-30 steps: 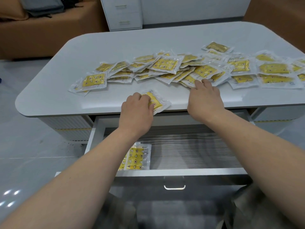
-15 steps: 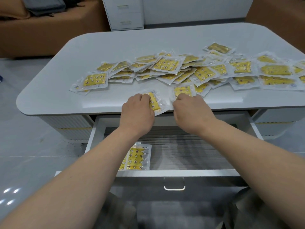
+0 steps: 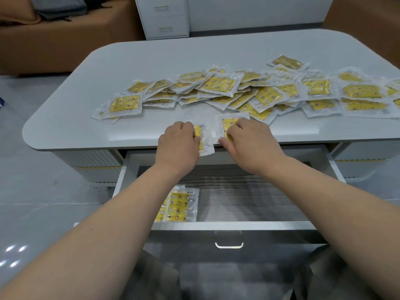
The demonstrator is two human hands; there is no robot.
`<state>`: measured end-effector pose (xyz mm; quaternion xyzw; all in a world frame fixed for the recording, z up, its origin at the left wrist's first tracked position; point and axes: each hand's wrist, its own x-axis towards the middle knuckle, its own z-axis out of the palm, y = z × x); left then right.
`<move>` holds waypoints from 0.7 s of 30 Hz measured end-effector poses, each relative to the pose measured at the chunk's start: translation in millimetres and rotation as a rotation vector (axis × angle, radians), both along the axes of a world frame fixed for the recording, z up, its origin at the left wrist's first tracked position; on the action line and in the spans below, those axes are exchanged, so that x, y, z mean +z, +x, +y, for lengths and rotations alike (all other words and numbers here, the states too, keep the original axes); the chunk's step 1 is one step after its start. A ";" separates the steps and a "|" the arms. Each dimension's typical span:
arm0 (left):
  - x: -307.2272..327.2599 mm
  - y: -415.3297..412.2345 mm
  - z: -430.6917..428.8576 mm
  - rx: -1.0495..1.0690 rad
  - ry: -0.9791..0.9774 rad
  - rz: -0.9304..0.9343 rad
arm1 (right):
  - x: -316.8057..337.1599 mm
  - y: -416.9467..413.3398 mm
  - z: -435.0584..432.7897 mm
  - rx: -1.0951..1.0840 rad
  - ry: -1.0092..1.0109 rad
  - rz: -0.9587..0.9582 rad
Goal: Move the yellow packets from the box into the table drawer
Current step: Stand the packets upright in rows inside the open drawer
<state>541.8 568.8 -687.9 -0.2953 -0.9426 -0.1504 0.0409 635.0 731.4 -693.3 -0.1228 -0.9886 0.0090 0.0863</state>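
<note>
While a yellow packet is gripped by the left hand at the near desk edge, another packet is pinched by the right hand. Both should be laid flat in the drawer below.

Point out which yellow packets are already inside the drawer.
The overlapping packets at the drawer's front-left, partly behind the left forearm. All others lie on the tabletop, including a packet in the left hand and another in the right hand.

The left hand and right hand are bare, as are both forearms up to the near edge. Creased grey cloth, blurred, shows near right.
</note>
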 end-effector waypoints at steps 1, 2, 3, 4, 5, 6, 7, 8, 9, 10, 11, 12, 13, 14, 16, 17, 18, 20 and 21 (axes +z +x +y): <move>0.4 0.6 -0.2 -0.003 0.014 -0.009 | 0.8 -0.1 -0.6 -0.007 -0.017 0.017; 0.8 1.2 -0.4 -0.004 0.032 -0.018 | 1.4 0.1 -0.8 -0.012 -0.033 0.033; 1.0 1.4 -0.7 -0.001 0.053 -0.029 | 1.5 0.5 -0.7 -0.017 -0.045 0.041; 1.1 1.3 -0.9 0.004 0.075 -0.042 | 1.1 0.8 -0.3 -0.022 -0.051 0.040; 1.0 1.2 -1.0 0.010 0.093 -0.057 | 0.4 1.2 0.3 -0.032 -0.052 0.030; 1.3 1.3 -1.1 0.017 0.110 -0.077 | -0.8 1.7 0.6 -0.051 -0.051 0.021; 1.7 1.5 -1.2 0.025 0.124 -0.098 | -1.6 2.4 0.6 -0.079 -0.052 0.016; 2.5 1.6 -1.2 0.031 0.133 -0.115 | -1.7 2.9 0.3 -0.116 -0.055 0.016; 3.4 1.8 -1.4 0.036 0.139 -0.126 | -0.8 3.6 0.0 -0.154 -0.055 0.020; 4.4 2.1 -1.6 0.036 0.145 -0.128 | 0.8 4.3 0.0 -0.190 -0.043 0.025; 5.3 2.7 -1.8 0.032 0.154 -0.121 | 2.6 4.9 0.2 -0.216 -0.016 0.024; 6.2 3.3 -2.2 0.025 0.165 -0.106 | 4.5 5.9 0.2 -0.233 0.024 0.020; 7.1 4.0 -2.5 0.015 0.175 -0.085 | 6.3 6.6 0.1 -0.246 0.064 0.011; 7.9 4.7 -2.5 0.006 0.187 -0.064 | 8.0 7.4 -0.1 -0.261 0.091 -0.003; 8.8 5.8 -2.4 0.004 0.211 -0.041 | 10.2 8.2 -0.7 -0.291 0.095 -0.039; 8.8 5.9 -2.2 0.010 0.222 -0.037 | 10.7 8.3 -1.0 -0.300 0.086 -0.055; 9.0 5.8 -2.0 0.014 0.231 -0.036 | 11.2 8.2 -1.1 -0.303 0.072 -0.064; 9.4 6.0 -1.8 0.024 0.253 -0.052 | 12.1 7.4 -0.6 -0.291 0.027 -0.047; 10.2 6.4 -1.8 0.031 0.267 -0.068 | 12.7 6.6 -0.4 -0.284 -0.007 -0.028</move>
